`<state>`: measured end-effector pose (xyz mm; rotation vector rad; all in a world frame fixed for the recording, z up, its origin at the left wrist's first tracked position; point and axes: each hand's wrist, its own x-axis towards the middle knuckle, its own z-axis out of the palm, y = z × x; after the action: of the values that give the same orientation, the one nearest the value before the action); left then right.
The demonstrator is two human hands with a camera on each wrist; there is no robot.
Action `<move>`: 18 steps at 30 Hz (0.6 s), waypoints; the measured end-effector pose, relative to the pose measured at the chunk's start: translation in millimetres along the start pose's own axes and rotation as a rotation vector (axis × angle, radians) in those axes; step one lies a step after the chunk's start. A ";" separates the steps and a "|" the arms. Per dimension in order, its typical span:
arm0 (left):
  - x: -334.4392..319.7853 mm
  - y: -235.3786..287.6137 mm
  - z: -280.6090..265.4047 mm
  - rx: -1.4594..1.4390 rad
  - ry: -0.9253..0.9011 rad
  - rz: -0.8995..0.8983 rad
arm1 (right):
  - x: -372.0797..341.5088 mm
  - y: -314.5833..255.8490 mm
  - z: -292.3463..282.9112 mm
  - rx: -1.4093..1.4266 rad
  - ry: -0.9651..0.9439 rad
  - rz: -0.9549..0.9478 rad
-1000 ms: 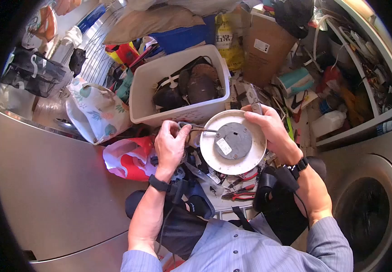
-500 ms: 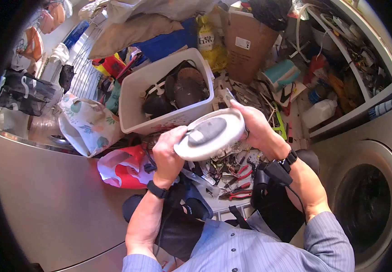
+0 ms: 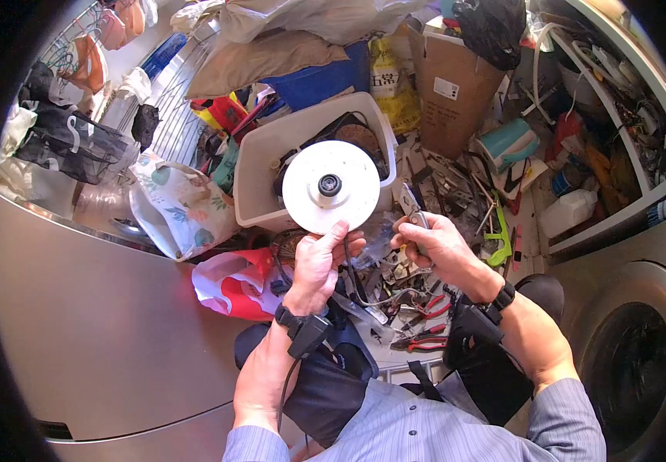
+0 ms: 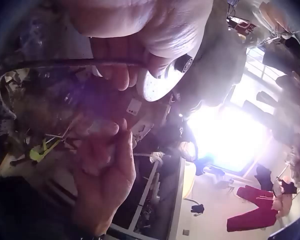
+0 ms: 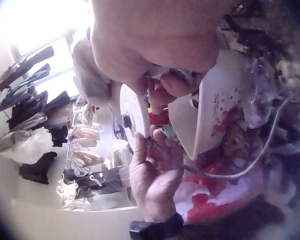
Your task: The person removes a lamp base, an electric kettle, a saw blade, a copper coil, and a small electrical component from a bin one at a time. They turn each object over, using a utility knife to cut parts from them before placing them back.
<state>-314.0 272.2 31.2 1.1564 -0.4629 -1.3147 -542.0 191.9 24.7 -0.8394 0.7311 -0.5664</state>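
Observation:
My left hand (image 3: 319, 266) pinches the lower rim of a round white disc (image 3: 310, 199), thumb in front and fingers behind. The disc stands tilted up, with a dark round knob (image 3: 330, 185) at its centre. A dark cable (image 3: 354, 279) hangs from behind it beside the left fingers. To the right, apart from the disc, my right hand (image 3: 442, 250) grips a small metal tool (image 3: 419, 222) with its fingers curled round it. In the right wrist view the disc (image 5: 134, 114) is seen nearly edge-on above the left hand (image 5: 157, 177).
Behind the disc is a white bin (image 3: 260, 173) with dark items. Red-handled pliers (image 3: 427, 343) and loose parts lie on the floor below. A red and white bag (image 3: 233, 289) is at the left, a cardboard box (image 3: 456, 92) at the back and a washing machine (image 3: 633, 346) at the right.
The disc has turned over from its grey underside to its white knobbed side and moved up and left. My right hand has let go of the rim and is apart from it, still gripping the tool.

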 end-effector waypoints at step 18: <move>-15.8 -23.2 27.3 0.196 0.008 -0.004 | -4.5 -1.9 8.8 -0.288 0.188 -0.319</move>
<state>-352.3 279.5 27.9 1.3236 -0.5942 -1.2890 -538.4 198.0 31.8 -1.1939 0.8697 -0.8465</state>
